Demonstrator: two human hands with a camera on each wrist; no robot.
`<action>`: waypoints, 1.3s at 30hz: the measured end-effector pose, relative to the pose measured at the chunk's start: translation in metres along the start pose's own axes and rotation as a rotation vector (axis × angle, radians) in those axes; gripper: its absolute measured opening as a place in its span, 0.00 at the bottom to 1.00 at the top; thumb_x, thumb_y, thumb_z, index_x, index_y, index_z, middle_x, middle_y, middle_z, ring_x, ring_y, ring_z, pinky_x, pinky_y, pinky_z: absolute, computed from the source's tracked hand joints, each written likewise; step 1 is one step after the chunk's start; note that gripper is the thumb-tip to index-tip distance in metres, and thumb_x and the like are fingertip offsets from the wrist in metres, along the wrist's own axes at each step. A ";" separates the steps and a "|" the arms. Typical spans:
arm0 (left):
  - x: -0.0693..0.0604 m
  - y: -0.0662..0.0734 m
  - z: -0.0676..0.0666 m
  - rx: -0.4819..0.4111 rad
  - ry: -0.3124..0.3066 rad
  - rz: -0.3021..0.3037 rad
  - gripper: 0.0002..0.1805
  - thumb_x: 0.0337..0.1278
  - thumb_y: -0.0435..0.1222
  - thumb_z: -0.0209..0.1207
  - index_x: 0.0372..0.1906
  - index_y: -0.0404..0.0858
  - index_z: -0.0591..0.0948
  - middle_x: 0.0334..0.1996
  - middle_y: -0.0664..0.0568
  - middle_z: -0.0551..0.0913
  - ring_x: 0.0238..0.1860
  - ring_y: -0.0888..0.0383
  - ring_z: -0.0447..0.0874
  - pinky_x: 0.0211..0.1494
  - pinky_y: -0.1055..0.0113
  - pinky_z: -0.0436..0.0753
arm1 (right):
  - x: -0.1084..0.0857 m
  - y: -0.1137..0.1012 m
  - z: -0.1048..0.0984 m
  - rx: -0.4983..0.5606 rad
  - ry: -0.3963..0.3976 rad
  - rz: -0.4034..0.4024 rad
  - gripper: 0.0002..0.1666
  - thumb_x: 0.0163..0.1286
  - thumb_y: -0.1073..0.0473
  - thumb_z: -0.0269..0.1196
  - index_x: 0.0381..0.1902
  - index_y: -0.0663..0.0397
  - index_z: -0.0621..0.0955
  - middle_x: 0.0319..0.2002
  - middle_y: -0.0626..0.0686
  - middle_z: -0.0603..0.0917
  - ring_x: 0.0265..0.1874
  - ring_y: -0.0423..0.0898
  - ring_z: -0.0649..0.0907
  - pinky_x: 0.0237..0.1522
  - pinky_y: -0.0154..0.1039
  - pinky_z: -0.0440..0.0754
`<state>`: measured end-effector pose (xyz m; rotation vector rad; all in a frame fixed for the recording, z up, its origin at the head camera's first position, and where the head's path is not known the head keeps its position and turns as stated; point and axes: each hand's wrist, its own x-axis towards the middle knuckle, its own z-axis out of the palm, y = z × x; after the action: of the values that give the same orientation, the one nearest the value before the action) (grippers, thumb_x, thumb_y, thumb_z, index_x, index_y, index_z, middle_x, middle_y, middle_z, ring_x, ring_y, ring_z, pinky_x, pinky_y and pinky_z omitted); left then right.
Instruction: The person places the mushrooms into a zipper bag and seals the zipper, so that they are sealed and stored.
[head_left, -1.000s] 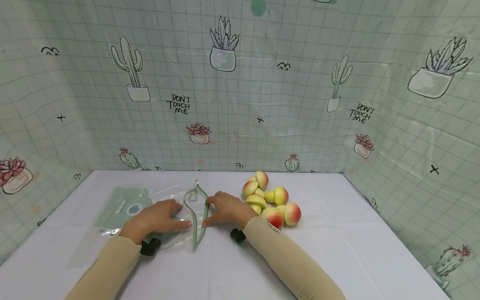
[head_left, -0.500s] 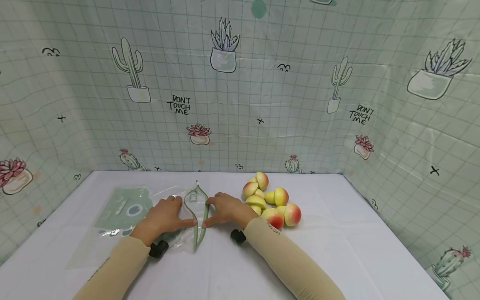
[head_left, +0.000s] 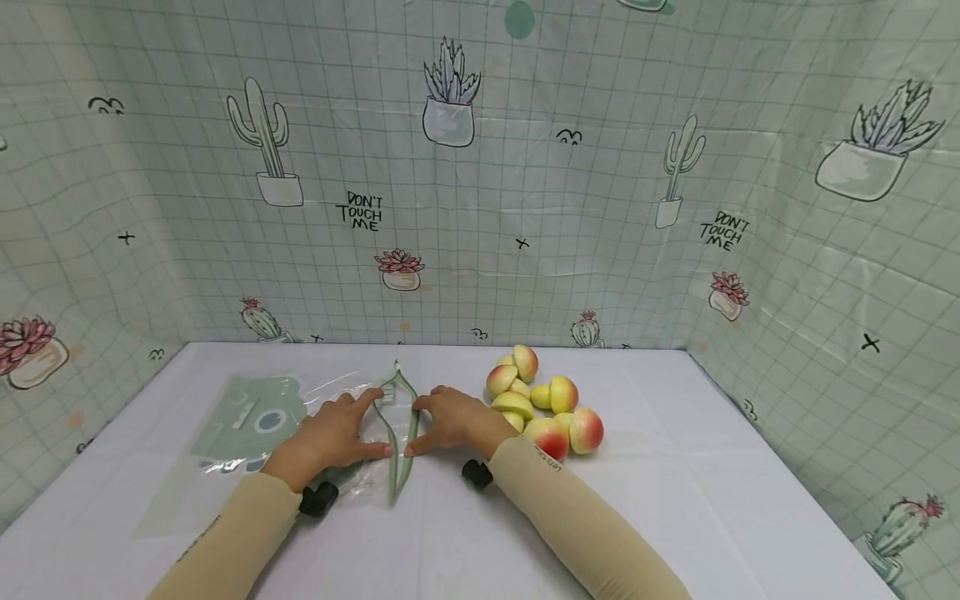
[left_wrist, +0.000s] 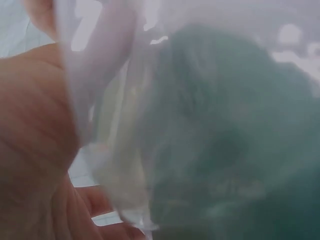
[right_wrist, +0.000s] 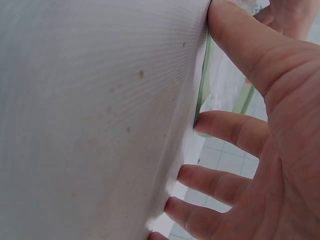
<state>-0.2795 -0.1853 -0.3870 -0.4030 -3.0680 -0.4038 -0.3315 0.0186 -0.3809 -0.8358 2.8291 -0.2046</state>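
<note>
A clear plastic bag (head_left: 318, 387) with a pale green print lies flat on the table. Its right end has a green edge strip (head_left: 411, 433), spread into a narrow pointed loop. My left hand (head_left: 322, 437) lies over the bag, with thumb and forefinger apart and touching the loop's left side. In the left wrist view, see-through plastic (left_wrist: 220, 125) fills most of the picture and covers part of that hand. From the other side, my right hand (head_left: 457, 421) touches the loop's right side with thumb and forefinger. The right wrist view shows its fingers (right_wrist: 215, 185) spread against the white cloth.
Several red-and-yellow, fruit-like pieces (head_left: 562, 392) sit in a cluster just behind and right of the right hand. A white cloth covers the table (head_left: 675, 500). A patterned curtain (head_left: 480, 192) encloses the back and sides.
My left hand has moved right, its thumb and then its forefinger reaching the left side of the green loop. That side has shifted slightly right. The right hand has stayed in place.
</note>
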 end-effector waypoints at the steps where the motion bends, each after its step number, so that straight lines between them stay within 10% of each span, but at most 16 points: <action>1: 0.000 0.000 0.000 -0.011 0.004 -0.003 0.49 0.44 0.63 0.65 0.69 0.43 0.64 0.52 0.33 0.73 0.50 0.34 0.74 0.42 0.35 0.74 | 0.000 0.000 0.000 0.000 0.000 0.000 0.45 0.51 0.30 0.67 0.64 0.42 0.73 0.64 0.53 0.70 0.63 0.48 0.70 0.59 0.45 0.71; 20: 0.003 0.005 0.002 -0.080 0.088 -0.106 0.44 0.53 0.68 0.52 0.64 0.38 0.69 0.54 0.33 0.74 0.52 0.34 0.75 0.48 0.33 0.71 | 0.001 -0.001 0.002 -0.011 0.002 0.004 0.46 0.51 0.29 0.67 0.65 0.41 0.73 0.64 0.53 0.70 0.64 0.48 0.69 0.60 0.45 0.70; 34: 0.003 0.000 -0.006 -0.047 0.139 0.085 0.42 0.38 0.53 0.73 0.60 0.36 0.76 0.47 0.41 0.74 0.49 0.41 0.67 0.49 0.45 0.70 | 0.001 -0.001 0.001 -0.007 0.004 -0.019 0.45 0.52 0.31 0.68 0.64 0.44 0.74 0.63 0.53 0.71 0.63 0.48 0.70 0.61 0.43 0.69; 39: 0.012 -0.001 -0.005 -0.136 0.060 0.107 0.43 0.38 0.47 0.75 0.62 0.34 0.73 0.39 0.48 0.75 0.43 0.48 0.67 0.46 0.52 0.70 | 0.000 -0.002 0.000 0.004 -0.004 -0.012 0.45 0.52 0.31 0.68 0.64 0.44 0.74 0.63 0.53 0.71 0.63 0.48 0.69 0.61 0.43 0.69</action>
<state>-0.2914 -0.1843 -0.3822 -0.5464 -2.9544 -0.6099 -0.3307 0.0167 -0.3810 -0.8521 2.8194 -0.2095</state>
